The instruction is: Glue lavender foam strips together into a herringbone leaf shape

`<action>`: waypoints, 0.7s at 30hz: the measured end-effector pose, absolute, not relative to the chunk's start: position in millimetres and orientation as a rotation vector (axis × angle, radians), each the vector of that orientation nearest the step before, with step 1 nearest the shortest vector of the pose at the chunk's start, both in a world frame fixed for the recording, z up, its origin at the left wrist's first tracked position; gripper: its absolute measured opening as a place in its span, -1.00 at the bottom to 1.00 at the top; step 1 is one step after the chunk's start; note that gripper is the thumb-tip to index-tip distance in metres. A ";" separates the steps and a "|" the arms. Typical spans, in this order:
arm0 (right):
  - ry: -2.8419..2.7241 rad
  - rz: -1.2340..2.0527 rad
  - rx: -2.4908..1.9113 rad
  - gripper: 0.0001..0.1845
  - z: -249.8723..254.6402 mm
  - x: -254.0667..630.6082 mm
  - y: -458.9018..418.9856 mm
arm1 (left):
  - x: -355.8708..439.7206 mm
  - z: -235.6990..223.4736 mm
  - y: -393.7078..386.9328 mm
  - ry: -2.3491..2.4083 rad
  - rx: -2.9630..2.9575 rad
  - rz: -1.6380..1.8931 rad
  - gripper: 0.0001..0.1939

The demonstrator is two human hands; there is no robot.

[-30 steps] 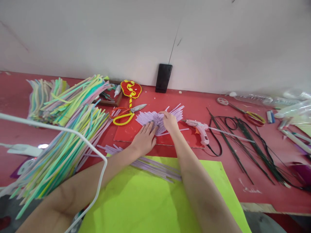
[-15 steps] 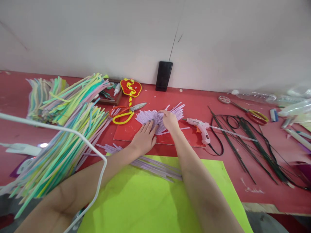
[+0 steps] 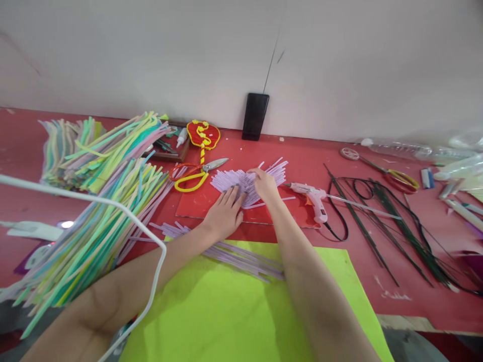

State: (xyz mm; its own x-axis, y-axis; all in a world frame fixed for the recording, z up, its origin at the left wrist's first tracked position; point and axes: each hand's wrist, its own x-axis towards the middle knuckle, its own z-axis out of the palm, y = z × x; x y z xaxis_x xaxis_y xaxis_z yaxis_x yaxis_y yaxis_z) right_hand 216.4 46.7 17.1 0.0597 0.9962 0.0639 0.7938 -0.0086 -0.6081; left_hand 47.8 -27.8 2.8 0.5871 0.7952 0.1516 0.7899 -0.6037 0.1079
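Note:
Lilac pipe cleaners (image 3: 229, 179) are laid side by side in a leaf-like fan over a red board (image 3: 198, 203). My left hand (image 3: 225, 208) lies flat on the fan's near left side, fingers stretched out. At its right half, my right hand (image 3: 264, 183) has curled fingers closed on the pipe cleaners near the middle line; its fingertips are partly hidden. Just right of the board's middle rests a pink glue gun (image 3: 311, 198) with a clear glue stick in its back. More loose lilac pipe cleaners (image 3: 241, 259) lie under my left forearm, across a yellow-green sheet (image 3: 222, 311).
Bundles of coloured pipe cleaners (image 3: 109, 216) spread over the left side, crossed by a white cable (image 3: 160, 261). Yellow-and-red scissors (image 3: 196, 176) lie behind my left hand. A black phone (image 3: 255, 116) leans on the wall. Dark green stems (image 3: 364, 226) and second scissors (image 3: 400, 180) lie right.
Both hands stay almost in place on the lilac pipe cleaners. My right hand has shifted very slightly to the right; the view has moved a little.

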 end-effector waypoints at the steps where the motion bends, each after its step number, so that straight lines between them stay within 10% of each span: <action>1: -1.788 0.542 -1.853 -0.51 17.5 216.1 46.3 | 47.5 1.9 -27.7 1.380 2.772 0.299 -0.47; 21: -1.736 0.478 -1.946 -0.50 20.9 210.6 43.4 | 48.4 2.6 -27.7 1.387 2.769 0.299 -0.47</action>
